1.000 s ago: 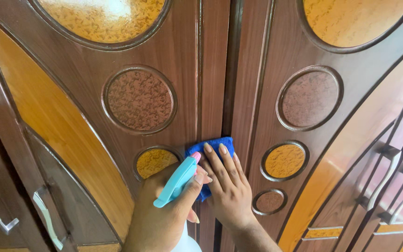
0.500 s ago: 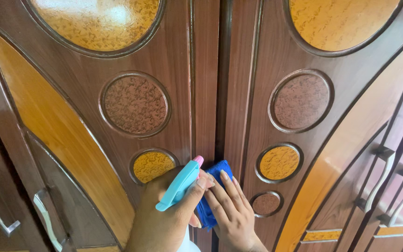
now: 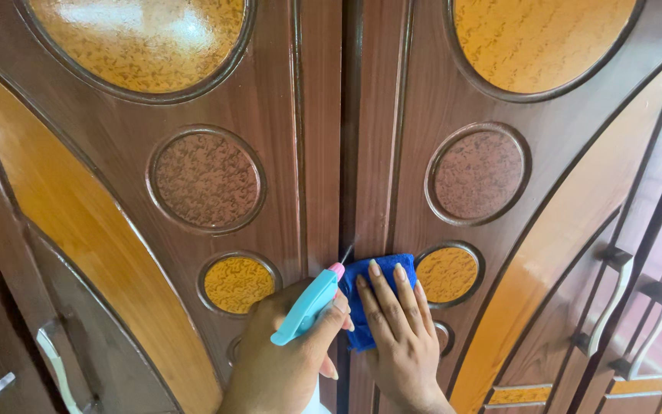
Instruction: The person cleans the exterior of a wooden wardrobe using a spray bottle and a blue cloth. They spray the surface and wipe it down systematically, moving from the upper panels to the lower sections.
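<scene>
Head view, looking down a pair of closed dark-brown wooden doors. Far left edge, low: two metal pull handles (image 3: 55, 356) on neighbouring panels. Left door (image 3: 116, 130) carries a curved honey-coloured inlay running from upper left to bottom centre-left, a large amber textured oval at the top, a brown textured round below it, and a small amber round (image 3: 237, 284) lower down.

Bottom centre: left hand (image 3: 285, 360) clenched around a spray bottle (image 3: 308, 307), teal trigger head with a pink nozzle tip aimed up toward the door seam; index finger lies over the trigger. A thin streak just above the nozzle may be spray, too faint to confirm. Bottle body is mostly hidden under the hand.

Just right of the nozzle: blue microfibre cloth (image 3: 362, 287), pressed flat against the right door (image 3: 415, 192) beside the centre seam. Right hand (image 3: 396, 337) lies open on it, fingers extended and together, palm pinning the cloth to the wood. Cloth's right edge touches a small amber round inlay (image 3: 447, 274).

Right door mirrors the left one's inlays. Far right, lower: two more metal handles (image 3: 611, 303) on adjoining doors.
</scene>
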